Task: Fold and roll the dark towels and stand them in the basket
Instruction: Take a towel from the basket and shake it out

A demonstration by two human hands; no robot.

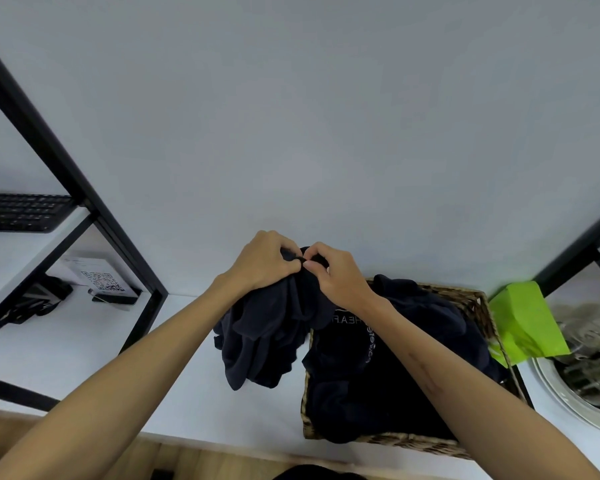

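Dark towel (264, 337) hangs bunched just left of the wicker basket (478, 306); my left hand (262, 263) and right hand (336, 275) pinch its top edge. Green bag (523, 320) sits right of the basket, black shelf frame (94, 216) far left.

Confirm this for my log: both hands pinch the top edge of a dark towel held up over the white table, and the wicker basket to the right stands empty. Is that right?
Not quite. In the head view, the left hand and right hand do pinch the top edge of the dark towel held up over the white table, but the wicker basket to the right is not empty: it holds more dark cloth.
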